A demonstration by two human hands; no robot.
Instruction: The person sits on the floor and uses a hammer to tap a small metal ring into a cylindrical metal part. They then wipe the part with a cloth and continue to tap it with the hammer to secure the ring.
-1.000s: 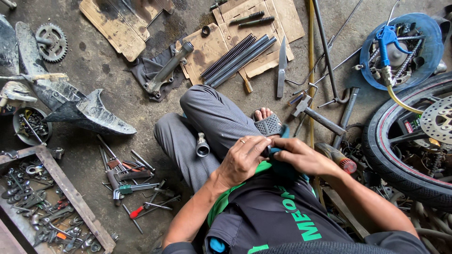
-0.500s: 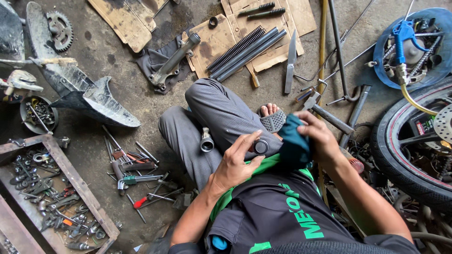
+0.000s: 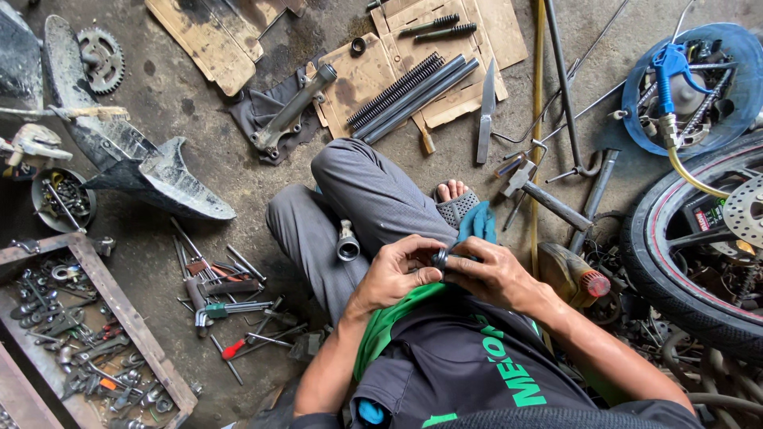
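Observation:
I sit on the concrete floor with my knees bent. My left hand (image 3: pixel 395 275) and my right hand (image 3: pixel 491 274) meet over my lap, both pinching a small dark ring-shaped part (image 3: pixel 440 257). A blue rag (image 3: pixel 478 222) sticks out from under my right hand, beside my sandalled foot (image 3: pixel 453 196). A short metal tube piece (image 3: pixel 347 244) rests on my grey trouser leg, just left of my left hand.
Fork tubes and a spring (image 3: pixel 409 92) lie on cardboard ahead, a fork leg (image 3: pixel 289 110) on a dark cloth. Loose wrenches and screwdrivers (image 3: pixel 226 290) lie left, by a wooden tool tray (image 3: pixel 141 345). A motorcycle wheel (image 3: pixel 691 254) and a blue basin (image 3: pixel 743 79) stand right.
My right hand has lowered the blue rag from in front of me down to my lap. Both hands now close together on the small dark ring.

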